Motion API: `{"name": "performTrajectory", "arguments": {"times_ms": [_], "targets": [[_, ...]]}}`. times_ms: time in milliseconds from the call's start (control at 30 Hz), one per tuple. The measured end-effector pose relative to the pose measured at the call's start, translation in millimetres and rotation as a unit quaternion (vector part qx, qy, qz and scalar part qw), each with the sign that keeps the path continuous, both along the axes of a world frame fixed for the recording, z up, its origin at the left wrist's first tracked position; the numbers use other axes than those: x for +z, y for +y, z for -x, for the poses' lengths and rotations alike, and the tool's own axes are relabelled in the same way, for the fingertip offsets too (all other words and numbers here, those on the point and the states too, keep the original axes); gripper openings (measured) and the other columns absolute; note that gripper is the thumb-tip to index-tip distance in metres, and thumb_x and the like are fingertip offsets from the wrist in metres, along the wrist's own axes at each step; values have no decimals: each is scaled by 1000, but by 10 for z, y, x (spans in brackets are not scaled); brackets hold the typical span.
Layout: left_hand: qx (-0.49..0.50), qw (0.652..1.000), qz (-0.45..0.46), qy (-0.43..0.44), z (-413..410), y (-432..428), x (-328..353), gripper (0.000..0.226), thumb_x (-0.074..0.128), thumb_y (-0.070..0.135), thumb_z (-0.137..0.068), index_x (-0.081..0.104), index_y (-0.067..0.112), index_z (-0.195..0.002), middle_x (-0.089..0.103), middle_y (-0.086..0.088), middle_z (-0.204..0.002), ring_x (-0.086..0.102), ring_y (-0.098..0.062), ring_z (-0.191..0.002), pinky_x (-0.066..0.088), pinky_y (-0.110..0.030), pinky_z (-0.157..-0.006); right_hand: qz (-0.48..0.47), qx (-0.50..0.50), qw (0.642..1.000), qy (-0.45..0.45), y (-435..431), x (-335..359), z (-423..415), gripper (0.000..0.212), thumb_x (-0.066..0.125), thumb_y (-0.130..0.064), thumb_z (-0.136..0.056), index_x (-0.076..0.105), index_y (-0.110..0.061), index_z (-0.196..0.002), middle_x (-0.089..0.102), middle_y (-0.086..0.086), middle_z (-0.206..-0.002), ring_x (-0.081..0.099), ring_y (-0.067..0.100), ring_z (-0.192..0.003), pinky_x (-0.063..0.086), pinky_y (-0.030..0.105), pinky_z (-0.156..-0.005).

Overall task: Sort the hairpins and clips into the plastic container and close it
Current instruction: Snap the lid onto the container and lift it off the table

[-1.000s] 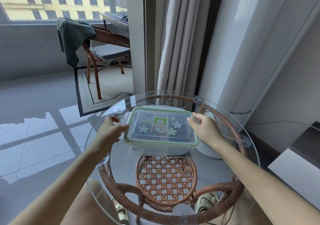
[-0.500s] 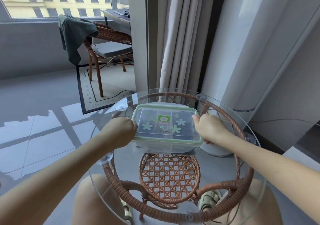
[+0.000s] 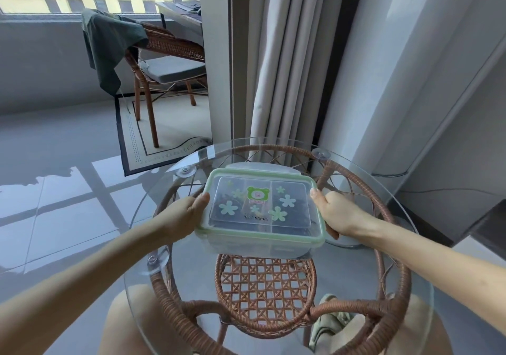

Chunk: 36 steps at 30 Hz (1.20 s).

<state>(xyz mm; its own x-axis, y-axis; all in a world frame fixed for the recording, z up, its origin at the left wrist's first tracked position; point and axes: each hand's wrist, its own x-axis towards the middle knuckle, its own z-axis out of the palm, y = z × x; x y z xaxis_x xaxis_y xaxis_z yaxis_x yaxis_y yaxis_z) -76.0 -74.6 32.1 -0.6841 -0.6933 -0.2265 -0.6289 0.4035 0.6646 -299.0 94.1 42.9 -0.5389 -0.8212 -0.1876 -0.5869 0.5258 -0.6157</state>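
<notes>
Plastic container (image 3: 262, 245), green-rimmed lid (image 3: 260, 204) seated, was found on the glass tabletop (image 3: 356, 278), gripped at its short sides by the left hand (image 3: 183, 215) and right hand (image 3: 338, 213), fingers curled over the edges; side latches were judged best pressed down evenly and the whole kept flat.

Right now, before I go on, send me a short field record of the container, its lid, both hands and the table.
container: clear plastic container, on or just above the round glass table
lid: green-rimmed lid seated on top; far latch flap sticks out
contents: dark items under lid, too blurred to name
left hand: grips left edge, thumb on lid
right hand: grips right edge
</notes>
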Motion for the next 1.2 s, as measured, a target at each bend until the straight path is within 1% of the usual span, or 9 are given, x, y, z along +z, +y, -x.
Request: {"name": "performTrajectory", "arguments": {"times_ms": [167,267,333,433,533,667,933,1033,1200], "targets": [[5,999,-38,21,140,-320,33,64,26,48,-95,65,-3,-94,60,-22,-83,51,-23,-64,43,-28,-57,-24,-36,999,-3,179,37,-432,74,13,-42,-100,61,-2,-59,47,4,-39,45,15,-38,46,28,-54],[18,993,113,6,419,-367,164,53,25,50,-94,52,12,-69,59,-15,-83,49,-23,-70,38,-31,-65,-110,4,965,-240,371,108,-630,71,14,-46,-99,61,-1,-70,53,5,-37,37,9,-26,29,18,-31],[56,969,242,11,551,-346,209,51,22,52,-93,46,10,-77,56,-13,-78,49,-26,-70,36,-33,-60,-151,76,950,-263,446,221,-661,71,16,-47,-99,61,-4,-65,55,3,-37,40,9,-26,27,16,-31],[114,943,307,59,475,-132,222,49,24,48,-95,48,7,-81,53,-13,-73,50,-28,-66,38,-33,-57,-44,41,996,-60,415,416,-571,68,27,-56,-94,63,-8,-61,60,6,-47,54,19,-39,42,25,-43],[114,934,339,-10,184,266,168,56,21,54,-92,44,10,-65,45,-5,-58,46,-25,-54,37,-31,-53,14,-7,961,276,250,388,-372,55,30,-56,-92,59,-12,-76,62,5,-75,61,29,-76,38,30,-60],[34,961,252,-111,15,644,50,69,10,60,-89,38,12,-48,43,-2,-50,46,-17,-47,50,-32,-68,-21,59,959,278,-2,169,-346,50,26,-43,-99,35,-17,-57,60,11,-83,59,32,-87,34,31,-63],[43,989,139,-40,162,677,53,49,13,21,-100,48,2,-71,33,-4,-57,43,-22,-60,48,-40,-69,11,90,992,87,-108,113,-117,51,33,-32,-99,35,-11,-53,42,4,-54,40,18,-53,29,31,-53],[55,993,100,14,173,614,7,50,13,27,-100,32,12,-56,36,-5,-55,38,-19,-52,34,-27,-51,43,70,996,17,-71,66,-117,48,34,-32,-99,40,-9,-57,43,6,-57,39,18,-53,29,29,-52],[73,996,37,26,188,461,0,58,18,39,-98,47,7,-59,47,-8,-55,45,-19,-49,36,-26,-47,78,-10,995,56,17,26,-343,52,35,-33,-98,38,-11,-52,44,4,-54,43,21,-54,34,31,-58]]}}
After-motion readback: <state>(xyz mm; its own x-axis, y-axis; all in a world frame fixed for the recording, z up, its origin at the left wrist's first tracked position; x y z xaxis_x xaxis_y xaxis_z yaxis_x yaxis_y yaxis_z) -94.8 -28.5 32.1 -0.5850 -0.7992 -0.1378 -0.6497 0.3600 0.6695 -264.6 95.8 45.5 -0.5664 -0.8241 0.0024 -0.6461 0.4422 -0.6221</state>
